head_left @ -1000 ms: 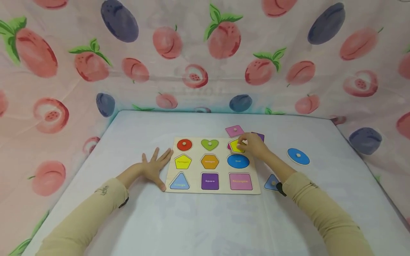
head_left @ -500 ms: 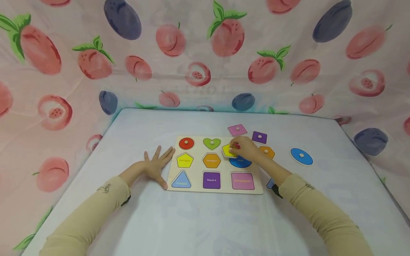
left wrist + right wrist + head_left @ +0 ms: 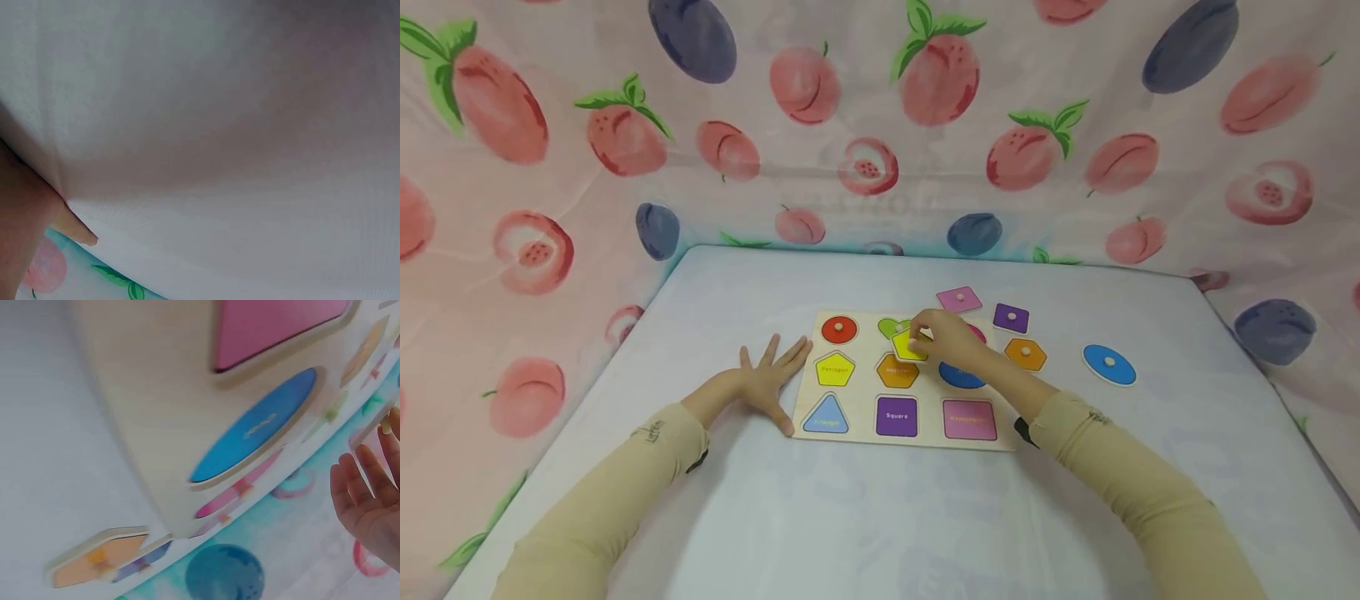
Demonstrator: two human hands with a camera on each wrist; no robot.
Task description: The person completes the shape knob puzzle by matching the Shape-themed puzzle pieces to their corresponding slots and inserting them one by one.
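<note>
Head view: a board (image 3: 860,402) lies flat on the table (image 3: 820,508).
Right hand (image 3: 947,335): fingers curled, pinching the pentagon (image 3: 904,347).
Pentagon: yellow, held over the board between heart (image 3: 887,327) and hexagon slot (image 3: 898,375), partly covering the heart.
Left hand (image 3: 766,382): fingers spread wide, grasping nothing, fingertips and thumb at the board's left edge.
Knobbed pieces on the table: pink rectangle (image 3: 951,301), purple square (image 3: 1006,320), orange hexagon (image 3: 1017,358), blue oval (image 3: 1108,369).

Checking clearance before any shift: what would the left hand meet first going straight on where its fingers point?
The left hand would likely meet the puzzle board first, at its left edge; whether they touch now is unclear.
</note>
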